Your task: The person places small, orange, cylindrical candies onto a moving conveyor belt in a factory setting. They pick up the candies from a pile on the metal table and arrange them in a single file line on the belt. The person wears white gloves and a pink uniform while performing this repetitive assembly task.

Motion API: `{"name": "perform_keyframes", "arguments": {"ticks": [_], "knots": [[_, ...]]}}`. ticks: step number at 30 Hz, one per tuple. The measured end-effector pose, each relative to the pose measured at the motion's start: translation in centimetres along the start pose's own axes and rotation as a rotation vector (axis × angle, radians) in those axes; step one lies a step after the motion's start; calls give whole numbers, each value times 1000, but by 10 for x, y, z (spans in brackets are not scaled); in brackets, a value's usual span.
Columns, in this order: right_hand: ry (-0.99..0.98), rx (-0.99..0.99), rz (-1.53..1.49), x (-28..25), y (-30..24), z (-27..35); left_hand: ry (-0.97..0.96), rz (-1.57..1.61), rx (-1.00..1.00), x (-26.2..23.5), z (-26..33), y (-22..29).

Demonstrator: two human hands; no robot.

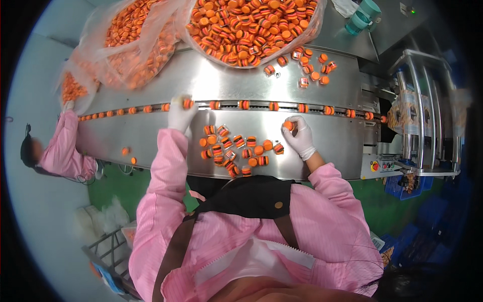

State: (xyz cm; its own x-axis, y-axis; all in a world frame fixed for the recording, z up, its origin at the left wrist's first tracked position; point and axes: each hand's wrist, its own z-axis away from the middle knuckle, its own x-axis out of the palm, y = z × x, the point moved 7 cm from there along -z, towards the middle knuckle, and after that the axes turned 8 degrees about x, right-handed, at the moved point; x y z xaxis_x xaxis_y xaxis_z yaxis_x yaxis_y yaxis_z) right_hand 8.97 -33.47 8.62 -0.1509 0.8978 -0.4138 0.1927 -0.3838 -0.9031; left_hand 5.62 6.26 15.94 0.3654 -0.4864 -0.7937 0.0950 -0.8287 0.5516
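White-gloved, my left hand point(181, 117) is at the narrow conveyor channel point(259, 105), its fingers closed around a small burger-shaped candy point(187, 103) with orange, red and dark layers. My right hand point(302, 137), also gloved, pinches another burger-shaped candy point(288, 125) above the steel table, a little nearer to me than the channel. Between my hands, on the near side, lies a loose group of the same candies point(226, 142), some on their sides. Along the channel more candies point(274, 106) sit spaced out in a single row.
A large clear bag point(251, 63) heaped with candies stands on the far side, with more bags point(133, 75) to its left. Several loose candies point(315, 75) lie at far right. A machine with metal rails point(420, 100) takes the channel's right end. Another person point(65, 143) works at far left.
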Motion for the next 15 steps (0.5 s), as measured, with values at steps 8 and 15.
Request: {"name": "perform_keyframes", "arguments": {"ticks": [8,15], "knots": [[-20,-167,172,1,-23,1,-2,526,-377,21,99,-69],[-69,-291,262,3,-35,5,240,280,71,17,109,-49]]}}
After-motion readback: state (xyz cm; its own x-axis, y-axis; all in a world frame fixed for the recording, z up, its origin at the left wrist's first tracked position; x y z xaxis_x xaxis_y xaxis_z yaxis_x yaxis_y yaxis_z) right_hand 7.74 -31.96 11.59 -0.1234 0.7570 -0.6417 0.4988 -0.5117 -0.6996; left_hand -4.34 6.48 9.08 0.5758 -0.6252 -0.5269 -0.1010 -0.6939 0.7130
